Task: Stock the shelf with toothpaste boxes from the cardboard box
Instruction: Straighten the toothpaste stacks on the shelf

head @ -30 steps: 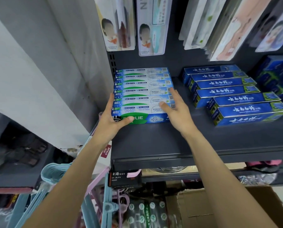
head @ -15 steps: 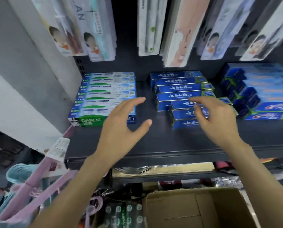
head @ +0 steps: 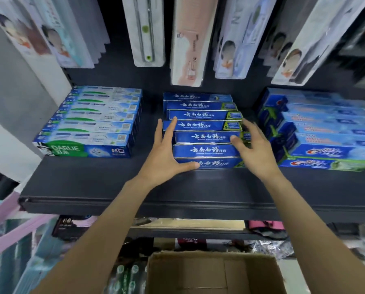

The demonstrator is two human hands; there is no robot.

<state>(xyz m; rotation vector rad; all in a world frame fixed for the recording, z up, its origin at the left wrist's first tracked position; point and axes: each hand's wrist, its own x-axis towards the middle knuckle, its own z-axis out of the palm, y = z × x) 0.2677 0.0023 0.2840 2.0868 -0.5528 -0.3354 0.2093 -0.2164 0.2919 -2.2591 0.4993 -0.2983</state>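
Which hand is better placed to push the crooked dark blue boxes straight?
Probably the left hand: its palm lies flat against the dark blue toothpaste boxes' uneven left ends. The right hand hovers open.

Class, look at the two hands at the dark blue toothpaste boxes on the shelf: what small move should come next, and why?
Probably press both palms inward to square the dark blue stack. Its boxes sit staggered, some jutting right. The left hand lies open against its left end and the right hand at its right end, neither gripping a box.

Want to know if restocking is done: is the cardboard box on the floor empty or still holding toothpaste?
Empty as far as shown: the cardboard box is open and only bare brown inside shows. Its near end is out of frame.
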